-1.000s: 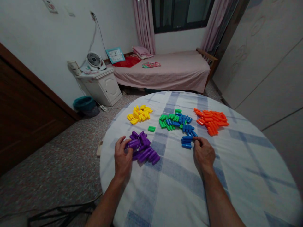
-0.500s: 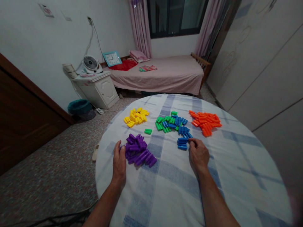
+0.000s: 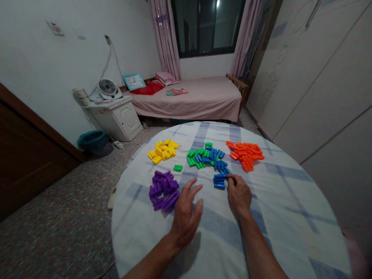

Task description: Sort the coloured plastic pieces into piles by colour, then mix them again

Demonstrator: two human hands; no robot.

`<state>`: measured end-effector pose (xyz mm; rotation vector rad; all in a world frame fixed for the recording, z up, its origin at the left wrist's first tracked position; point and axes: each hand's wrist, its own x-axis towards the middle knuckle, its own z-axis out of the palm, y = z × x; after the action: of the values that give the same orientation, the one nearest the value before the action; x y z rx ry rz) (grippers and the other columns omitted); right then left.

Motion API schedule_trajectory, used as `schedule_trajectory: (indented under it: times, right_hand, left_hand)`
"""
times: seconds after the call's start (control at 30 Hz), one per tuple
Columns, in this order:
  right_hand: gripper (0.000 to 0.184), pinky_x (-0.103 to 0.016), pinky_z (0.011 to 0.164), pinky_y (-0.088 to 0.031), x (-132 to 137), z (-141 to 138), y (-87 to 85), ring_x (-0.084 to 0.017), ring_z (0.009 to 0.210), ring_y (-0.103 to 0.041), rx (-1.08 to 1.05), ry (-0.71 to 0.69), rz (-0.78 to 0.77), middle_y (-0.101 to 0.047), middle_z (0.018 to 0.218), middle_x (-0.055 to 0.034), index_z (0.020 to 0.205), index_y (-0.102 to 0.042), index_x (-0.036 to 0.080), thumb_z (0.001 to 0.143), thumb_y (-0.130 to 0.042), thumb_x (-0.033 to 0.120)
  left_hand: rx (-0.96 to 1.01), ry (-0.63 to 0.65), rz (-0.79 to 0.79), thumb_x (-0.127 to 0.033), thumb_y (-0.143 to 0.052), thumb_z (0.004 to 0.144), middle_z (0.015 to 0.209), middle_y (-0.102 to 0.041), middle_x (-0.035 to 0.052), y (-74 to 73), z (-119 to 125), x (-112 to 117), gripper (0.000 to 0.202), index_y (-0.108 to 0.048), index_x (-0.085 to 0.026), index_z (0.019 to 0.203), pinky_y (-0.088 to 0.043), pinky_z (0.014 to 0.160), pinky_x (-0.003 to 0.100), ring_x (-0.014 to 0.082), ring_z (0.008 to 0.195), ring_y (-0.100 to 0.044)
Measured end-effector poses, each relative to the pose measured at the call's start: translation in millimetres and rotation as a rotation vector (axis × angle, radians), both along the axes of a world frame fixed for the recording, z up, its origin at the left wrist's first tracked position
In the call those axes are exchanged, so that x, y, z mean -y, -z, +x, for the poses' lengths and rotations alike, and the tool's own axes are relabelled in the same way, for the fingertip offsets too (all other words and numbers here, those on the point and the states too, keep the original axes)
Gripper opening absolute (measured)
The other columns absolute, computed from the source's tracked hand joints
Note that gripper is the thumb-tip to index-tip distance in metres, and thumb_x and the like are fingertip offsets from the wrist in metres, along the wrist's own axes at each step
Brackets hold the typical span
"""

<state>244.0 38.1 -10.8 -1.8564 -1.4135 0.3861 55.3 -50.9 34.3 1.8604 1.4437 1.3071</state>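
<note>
My left hand (image 3: 187,211) hovers open over the checked tablecloth (image 3: 221,232), fingers spread, just right of a purple pile of plastic pieces (image 3: 163,190). My right hand (image 3: 238,193) rests on the cloth with its fingers curled against a small group of blue pieces (image 3: 219,181); whether it grips one I cannot make out. Beyond lie a mixed green and blue pile (image 3: 206,155), a yellow pile (image 3: 162,150), an orange pile (image 3: 244,154) and a lone green piece (image 3: 178,167).
The round table ends close on the left above a speckled floor. Farther off stand a bed (image 3: 192,99), a white cabinet (image 3: 116,116) with a fan (image 3: 107,88), a teal bin (image 3: 93,139), and white wardrobe doors on the right.
My left hand has left the purple pile, moved right and lifted, fingers spread. The right hand stays by the blue pieces. The camera has tilted upward a little.
</note>
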Motion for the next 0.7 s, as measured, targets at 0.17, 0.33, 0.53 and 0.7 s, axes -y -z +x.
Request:
schedule_trajectory:
  times: [0.17,0.33,0.53,0.7]
  right_hand:
    - [0.03,-0.028,0.071,-0.035,1,0,-0.6,-0.017,0.082,-0.058,-0.001,-0.02,0.003,-0.067,0.097,-0.0037,0.096,-0.066,0.021,0.087,-0.038,0.028]
    - [0.031,-0.029,0.072,-0.037,1,1,0.9,-0.018,0.085,-0.06,0.0,-0.03,-0.005,-0.067,0.099,-0.0034,0.096,-0.065,0.023,0.088,-0.036,0.031]
    - [0.03,-0.029,0.073,-0.04,1,2,2.8,-0.019,0.086,-0.062,-0.011,-0.024,-0.032,-0.067,0.097,-0.002,0.095,-0.065,0.024,0.088,-0.036,0.032]
    - [0.029,-0.03,0.076,-0.044,2,5,4.8,-0.019,0.089,-0.062,-0.035,-0.05,-0.011,-0.068,0.097,-0.0034,0.093,-0.065,0.023,0.087,-0.038,0.033]
  left_hand:
    - [0.26,-0.038,-0.099,-0.026,-0.043,0.09,0.132,-0.052,0.0115,22.0,66,-56,0.033,-0.058,-0.018,0.119,-0.032,0.11,0.039,0.0204,0.127,-0.044]
    - [0.382,-0.23,-0.048,-0.026,-0.041,0.09,0.122,-0.057,0.0115,45.7,77,-107,0.03,-0.059,-0.015,0.112,-0.035,0.106,0.038,0.0199,0.119,-0.05]
    - [0.438,-0.199,-0.062,-0.024,-0.041,0.09,0.114,-0.06,0.0093,58.7,73,-119,0.027,-0.061,-0.017,0.106,-0.04,0.101,0.036,0.0188,0.111,-0.055]
    - [0.497,-0.117,-0.13,-0.03,-0.038,0.093,0.112,-0.06,0.0081,59.6,73,-120,0.028,-0.061,-0.019,0.105,-0.044,0.096,0.034,0.018,0.105,-0.057]
